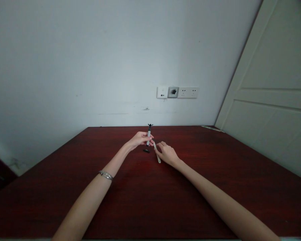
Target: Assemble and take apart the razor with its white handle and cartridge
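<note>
My left hand [140, 138] is closed around a slim razor-like tool [148, 133], held upright, with a white-grey handle and a black, forked top end. Close by, my right hand [167, 153] has its thumb and fingertips at a narrow pale stick [157, 156]. This stick is flat, slants toward me and has a small hole in its lower end; its upper end comes near the left fingertips. Below the left hand lies a small black bar-shaped piece [146, 151] on the tabletop. It is too small to name.
The hands are over a dark red wooden table [130, 201], which reaches a pale wall behind. Wall sockets [188, 92] sit above the table's back edge. A white panelled door [271, 90] stands along the right. A thin strip [212, 128] lies at the back right corner.
</note>
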Action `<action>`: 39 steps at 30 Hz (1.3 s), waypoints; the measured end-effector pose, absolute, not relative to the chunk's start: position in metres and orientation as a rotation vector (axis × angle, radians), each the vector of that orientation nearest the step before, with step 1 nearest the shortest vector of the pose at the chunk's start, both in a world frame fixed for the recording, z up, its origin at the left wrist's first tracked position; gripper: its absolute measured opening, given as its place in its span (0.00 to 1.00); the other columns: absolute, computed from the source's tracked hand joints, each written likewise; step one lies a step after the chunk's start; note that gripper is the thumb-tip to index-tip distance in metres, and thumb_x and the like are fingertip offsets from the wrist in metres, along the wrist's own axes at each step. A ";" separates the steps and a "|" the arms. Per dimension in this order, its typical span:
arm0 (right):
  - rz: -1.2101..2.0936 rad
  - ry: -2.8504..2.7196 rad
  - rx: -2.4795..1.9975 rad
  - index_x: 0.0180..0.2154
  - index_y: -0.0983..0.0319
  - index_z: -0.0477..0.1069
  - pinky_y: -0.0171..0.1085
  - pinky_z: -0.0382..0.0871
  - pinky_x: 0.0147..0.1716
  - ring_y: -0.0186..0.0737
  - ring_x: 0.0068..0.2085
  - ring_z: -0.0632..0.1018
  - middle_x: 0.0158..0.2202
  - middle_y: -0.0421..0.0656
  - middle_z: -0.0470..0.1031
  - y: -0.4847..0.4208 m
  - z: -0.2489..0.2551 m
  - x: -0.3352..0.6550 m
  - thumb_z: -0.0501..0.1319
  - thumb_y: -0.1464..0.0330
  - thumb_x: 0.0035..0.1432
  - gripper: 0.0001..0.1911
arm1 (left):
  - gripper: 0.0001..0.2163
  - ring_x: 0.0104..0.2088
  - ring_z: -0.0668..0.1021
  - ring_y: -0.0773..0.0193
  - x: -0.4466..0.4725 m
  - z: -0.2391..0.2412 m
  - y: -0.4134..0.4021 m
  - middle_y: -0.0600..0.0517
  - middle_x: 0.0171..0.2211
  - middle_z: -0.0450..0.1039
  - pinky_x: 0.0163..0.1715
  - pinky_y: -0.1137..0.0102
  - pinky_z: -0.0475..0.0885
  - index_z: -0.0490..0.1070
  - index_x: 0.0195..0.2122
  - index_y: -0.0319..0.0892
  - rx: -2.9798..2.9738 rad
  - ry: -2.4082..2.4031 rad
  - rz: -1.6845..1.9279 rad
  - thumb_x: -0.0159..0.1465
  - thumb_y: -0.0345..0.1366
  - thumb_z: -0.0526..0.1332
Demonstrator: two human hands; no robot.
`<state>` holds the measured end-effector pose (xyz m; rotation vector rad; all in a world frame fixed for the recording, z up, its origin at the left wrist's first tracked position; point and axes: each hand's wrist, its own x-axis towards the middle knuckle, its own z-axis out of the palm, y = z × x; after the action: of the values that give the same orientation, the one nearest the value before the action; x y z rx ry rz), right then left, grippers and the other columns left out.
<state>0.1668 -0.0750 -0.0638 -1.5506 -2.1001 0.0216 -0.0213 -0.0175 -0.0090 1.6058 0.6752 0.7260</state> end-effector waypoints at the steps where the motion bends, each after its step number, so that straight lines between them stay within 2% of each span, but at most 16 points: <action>1: -0.029 -2.150 -1.618 0.42 0.60 0.67 0.37 0.65 0.35 0.41 0.38 0.74 0.42 0.47 0.70 -0.078 -0.064 0.163 0.50 0.58 0.59 0.16 | 0.14 0.33 0.79 0.60 -0.021 -0.009 -0.017 0.41 0.34 0.76 0.36 0.65 0.72 0.69 0.40 0.34 1.606 0.684 0.735 0.56 0.38 0.63; 3: -0.078 -2.208 -1.712 0.47 0.60 0.64 0.37 0.65 0.34 0.43 0.39 0.75 0.46 0.48 0.69 -0.083 -0.065 0.157 0.50 0.57 0.59 0.19 | 0.14 0.32 0.79 0.61 -0.021 -0.010 -0.016 0.42 0.34 0.76 0.36 0.65 0.72 0.69 0.39 0.34 1.605 0.702 0.751 0.56 0.38 0.64; 8: -0.038 -2.254 -1.762 0.54 0.61 0.57 0.40 0.65 0.37 0.47 0.43 0.74 0.48 0.52 0.68 -0.083 -0.064 0.152 0.48 0.62 0.59 0.22 | 0.14 0.31 0.79 0.61 -0.020 -0.013 -0.015 0.42 0.33 0.76 0.35 0.65 0.72 0.69 0.39 0.34 1.616 0.719 0.775 0.55 0.39 0.64; 17: 0.184 -2.243 -1.729 0.53 0.60 0.59 0.38 0.63 0.35 0.47 0.43 0.74 0.43 0.50 0.73 -0.078 -0.063 0.158 0.54 0.66 0.53 0.24 | 0.13 0.31 0.79 0.61 -0.019 -0.014 -0.017 0.42 0.33 0.76 0.33 0.68 0.71 0.69 0.38 0.34 1.632 0.736 0.766 0.56 0.38 0.64; 22: 0.230 -2.162 -1.494 0.52 0.62 0.63 0.36 0.64 0.37 0.43 0.41 0.74 0.41 0.49 0.74 -0.066 -0.069 0.167 0.53 0.71 0.53 0.22 | 0.15 0.30 0.79 0.61 -0.021 -0.019 -0.012 0.42 0.34 0.76 0.33 0.67 0.72 0.66 0.41 0.35 1.613 0.693 0.790 0.56 0.37 0.63; 27: 0.103 -2.001 -1.305 0.50 0.64 0.65 0.38 0.64 0.43 0.41 0.43 0.73 0.44 0.50 0.72 -0.046 -0.070 0.187 0.49 0.74 0.56 0.20 | 0.18 0.29 0.79 0.62 -0.023 -0.021 -0.012 0.42 0.37 0.75 0.31 0.67 0.73 0.61 0.45 0.39 1.613 0.656 0.847 0.56 0.35 0.63; 30: 0.073 -1.890 -1.335 0.50 0.62 0.65 0.38 0.67 0.39 0.40 0.39 0.74 0.41 0.48 0.72 -0.037 -0.066 0.202 0.49 0.73 0.57 0.19 | 0.15 0.28 0.79 0.63 -0.022 -0.020 -0.014 0.43 0.35 0.74 0.27 0.71 0.71 0.59 0.44 0.39 1.654 0.677 0.862 0.57 0.32 0.61; 34: 0.041 -1.759 -1.371 0.54 0.58 0.60 0.36 0.68 0.34 0.38 0.35 0.74 0.40 0.45 0.72 -0.039 -0.053 0.221 0.47 0.71 0.59 0.21 | 0.13 0.28 0.79 0.65 -0.020 -0.023 -0.013 0.45 0.37 0.73 0.25 0.75 0.69 0.58 0.42 0.39 1.697 0.671 0.907 0.57 0.28 0.59; 39: -0.162 -1.930 -1.389 0.60 0.53 0.52 0.35 0.67 0.36 0.38 0.38 0.73 0.43 0.44 0.69 -0.056 -0.033 0.228 0.45 0.72 0.60 0.27 | 0.12 0.26 0.78 0.68 -0.016 -0.031 -0.008 0.48 0.34 0.73 0.25 0.75 0.69 0.57 0.39 0.39 1.749 0.696 0.952 0.55 0.25 0.57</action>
<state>0.2284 -0.0559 -0.0327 -1.3891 -1.9297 -0.1621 -0.0160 -0.0077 -0.0314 1.7492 0.6964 0.9516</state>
